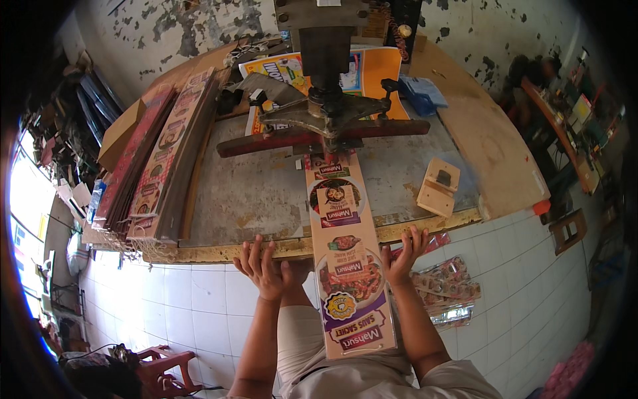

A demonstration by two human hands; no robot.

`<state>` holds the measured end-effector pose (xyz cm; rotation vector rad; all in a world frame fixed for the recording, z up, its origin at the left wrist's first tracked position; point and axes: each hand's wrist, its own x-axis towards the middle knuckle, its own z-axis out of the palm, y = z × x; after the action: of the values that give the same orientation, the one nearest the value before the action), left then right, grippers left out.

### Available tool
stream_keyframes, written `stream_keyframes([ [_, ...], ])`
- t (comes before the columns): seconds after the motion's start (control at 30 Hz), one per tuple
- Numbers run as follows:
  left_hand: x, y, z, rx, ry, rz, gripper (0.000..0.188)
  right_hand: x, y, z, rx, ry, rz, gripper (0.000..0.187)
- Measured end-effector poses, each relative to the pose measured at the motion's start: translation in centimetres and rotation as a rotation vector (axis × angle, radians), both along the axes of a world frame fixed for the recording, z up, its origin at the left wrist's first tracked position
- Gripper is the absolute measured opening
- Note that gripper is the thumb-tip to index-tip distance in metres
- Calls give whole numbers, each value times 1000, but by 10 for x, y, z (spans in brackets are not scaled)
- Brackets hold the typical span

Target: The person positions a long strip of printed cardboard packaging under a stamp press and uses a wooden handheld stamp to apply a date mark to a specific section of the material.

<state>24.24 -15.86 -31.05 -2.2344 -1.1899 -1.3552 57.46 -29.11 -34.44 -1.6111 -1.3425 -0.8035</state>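
A long printed cardboard strip (347, 243) in beige and purple, with food pictures, runs from beneath the press head (327, 120) over the table's front edge toward my lap. My left hand (266, 267) rests by the front edge left of the strip, fingers spread and nothing in them. On the other side, my right hand (403, 261) is open with its fingers pointing up, its thumb close beside the strip's right edge. Whether that thumb touches the strip, I cannot tell. The strip's far end is hidden under the press.
Stacks of long printed strips (166, 156) lie on the table's left. A wooden block (436, 187) with a dark piece on it sits at the right. Behind the press are colourful printed sheets (382, 73) and a blue item (423, 94). Printed pieces (446, 282) lie on the tiled floor.
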Motion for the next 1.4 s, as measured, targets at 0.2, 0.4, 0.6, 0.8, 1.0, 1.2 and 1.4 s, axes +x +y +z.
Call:
stream_keyframes([
  [0.2, 0, 0, 0, -5, -7, -14, 53, 0, 2, -2, 10, 3, -6, 54],
  [0.4, -2, -1, -2, -28, 13, 12, 54, 0, 2, -3, -6, 3, -20, 55],
  [0.6, -2, 0, -2, -21, 3, -4, 54, 0, 3, -5, 3, 7, -24, 56],
  [0.8, -2, -1, 1, -27, 3, -15, 53, -2, 3, -3, 7, 12, -23, 58],
  [1.0, 1, -3, 4, -20, -21, -32, 53, -2, 2, 0, 0, 15, -16, 61],
  [1.2, 2, -2, 4, -21, -29, -35, 53, 1, 2, -1, -3, 12, -16, 62],
  [1.4, 2, -2, 0, -2, -25, -22, 52, 0, 2, -1, -5, 18, -18, 63],
])
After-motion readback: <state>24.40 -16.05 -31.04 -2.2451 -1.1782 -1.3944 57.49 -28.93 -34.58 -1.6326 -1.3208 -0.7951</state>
